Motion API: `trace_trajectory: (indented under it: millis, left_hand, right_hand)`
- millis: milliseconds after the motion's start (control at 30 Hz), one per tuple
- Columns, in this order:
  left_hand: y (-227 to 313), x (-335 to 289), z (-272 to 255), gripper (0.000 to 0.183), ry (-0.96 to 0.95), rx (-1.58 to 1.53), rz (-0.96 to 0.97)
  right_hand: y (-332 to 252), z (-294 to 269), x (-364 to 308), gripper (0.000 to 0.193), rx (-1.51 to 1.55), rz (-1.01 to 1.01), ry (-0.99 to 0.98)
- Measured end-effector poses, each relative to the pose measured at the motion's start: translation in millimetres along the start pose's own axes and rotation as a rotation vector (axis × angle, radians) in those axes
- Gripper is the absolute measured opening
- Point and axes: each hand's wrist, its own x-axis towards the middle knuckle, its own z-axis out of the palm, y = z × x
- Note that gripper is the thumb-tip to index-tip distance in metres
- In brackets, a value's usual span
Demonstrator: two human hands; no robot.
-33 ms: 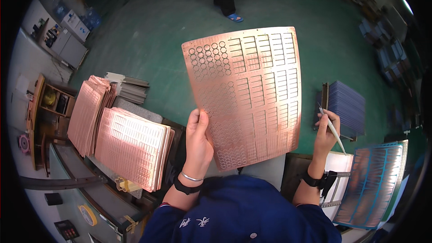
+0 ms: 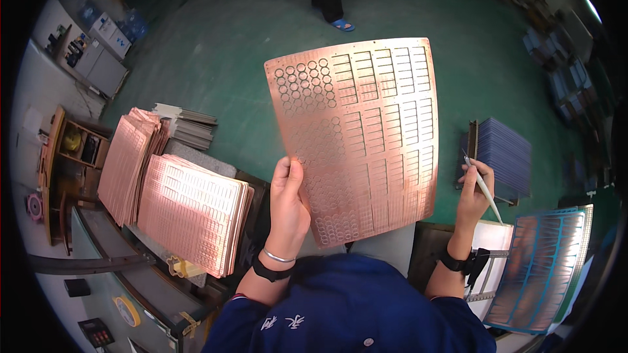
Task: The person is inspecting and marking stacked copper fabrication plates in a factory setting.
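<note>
A copper-coloured, patterned panel [image 2: 376, 147] is held at frame centre, its lower left edge gripped by the left hand [image 2: 288, 206]. A white pen-like tool [image 2: 489, 199] is gripped in the right hand [image 2: 470, 201], right of centre. Similar panels [image 2: 190, 212] are stacked at frame left.

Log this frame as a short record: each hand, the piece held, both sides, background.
Left hand: grips the sheet by its left edge
Right hand: holds a white tool, apart from the sheet
Sheet: copper-coloured, patterned with rings and rectangles
Left side: two stacks of similar sheets
Right side: blue-striped panel
Background: a person's foot in a blue sandal
</note>
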Motion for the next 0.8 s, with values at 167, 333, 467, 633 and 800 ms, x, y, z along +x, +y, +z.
trace_trajectory:
  millis: [167,333,467,633,800]
  left_hand:
    - [2,3,-4,0.011,0.013,-0.038,0.002]
    - [4,8,-11,0.014,-0.043,-0.066,0.006]
    - [4,12,-12,0.016,-0.030,-0.075,0.012]
    - [4,14,-12,0.017,-0.010,-0.090,0.010]
    - [5,15,-10,0.014,0.014,-0.082,-0.005]
  right_hand:
    - [3,5,0,0.016,0.001,0.025,0.003]
    - [7,4,-1,0.018,-0.037,0.042,-0.025]
    - [14,7,3,0.022,0.013,0.039,-0.101]
    - [19,18,14,0.030,0.078,0.174,-0.260]
    - [7,29,24,0.040,0.269,0.310,-0.439]
